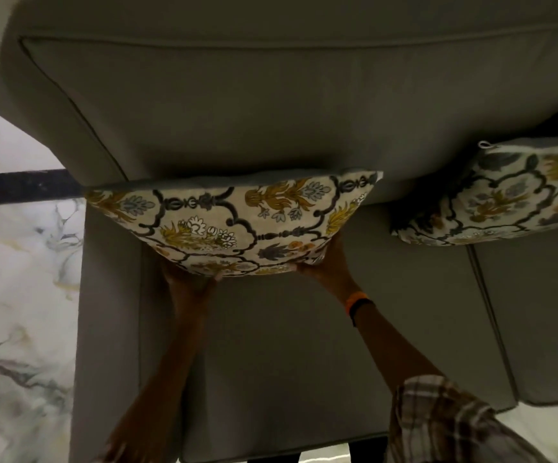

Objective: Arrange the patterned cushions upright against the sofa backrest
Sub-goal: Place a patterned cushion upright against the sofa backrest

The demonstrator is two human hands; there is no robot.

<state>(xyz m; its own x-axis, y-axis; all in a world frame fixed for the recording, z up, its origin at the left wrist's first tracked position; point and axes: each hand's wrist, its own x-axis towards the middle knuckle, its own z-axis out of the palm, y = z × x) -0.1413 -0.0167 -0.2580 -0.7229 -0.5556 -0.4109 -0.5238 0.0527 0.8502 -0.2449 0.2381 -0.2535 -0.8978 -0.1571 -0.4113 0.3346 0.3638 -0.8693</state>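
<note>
You have the patterned cushion [234, 222] pressed with its top edge against the sofa backrest [237, 105], near the left end of the seat, its printed face turned toward you. It stands nearly upright, and it stands that way because both hands prop it from below. Your left hand [189, 285] cups the lower edge toward the left corner, fingers hidden under the fabric, so it is grasping the cushion. Your right hand [326, 265] grips the lower right corner, also closed on the cushion; the wrist carries an orange band [357, 302]. Holding the bottom edge this way lets you tip the base in toward the backrest and seat it, which I judge is the step in hand.

The cushion's left corner reaches out past the edge of the back pad, over the sofa arm [110, 295], so there is little spare room on that side; a small slide to the right would centre it. On the right there is a clear gap of plain upholstery before the second cushion [504, 195], which leans against the backrest over the next seat. The two cushions are apart, not touching. The seat cushion [270, 362] below your forearms is bare, giving free space to draw your hands back. Beyond the sofa arm lies a marble floor [20, 295].
</note>
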